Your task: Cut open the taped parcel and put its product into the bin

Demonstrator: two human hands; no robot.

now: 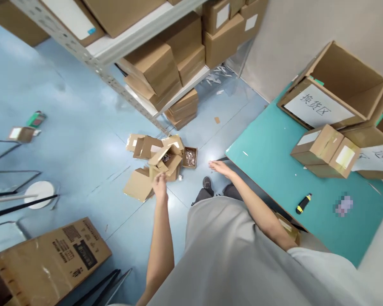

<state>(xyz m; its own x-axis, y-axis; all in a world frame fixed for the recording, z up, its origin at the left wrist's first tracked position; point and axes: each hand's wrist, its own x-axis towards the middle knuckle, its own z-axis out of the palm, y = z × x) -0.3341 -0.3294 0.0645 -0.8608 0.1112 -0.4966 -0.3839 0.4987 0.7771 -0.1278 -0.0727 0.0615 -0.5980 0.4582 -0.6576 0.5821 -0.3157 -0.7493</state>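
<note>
I stand on a blue floor and look down. My left hand [160, 183] hangs over a heap of opened small cardboard boxes [159, 163] on the floor; whether its fingers hold a box flap I cannot tell. My right hand [219, 167] is stretched forward with flat, spread fingers, holding nothing, close to the corner of a teal table [268, 161]. A small open box with shiny contents [190, 157] lies at the heap's right side.
A metal shelf rack [115, 46] loaded with cardboard boxes stands ahead. On the teal table are a large open carton [335, 89], taped small boxes [325, 148] and a yellow-black utility knife [303, 203]. A big printed carton [51, 259] lies at lower left, near black metal stands.
</note>
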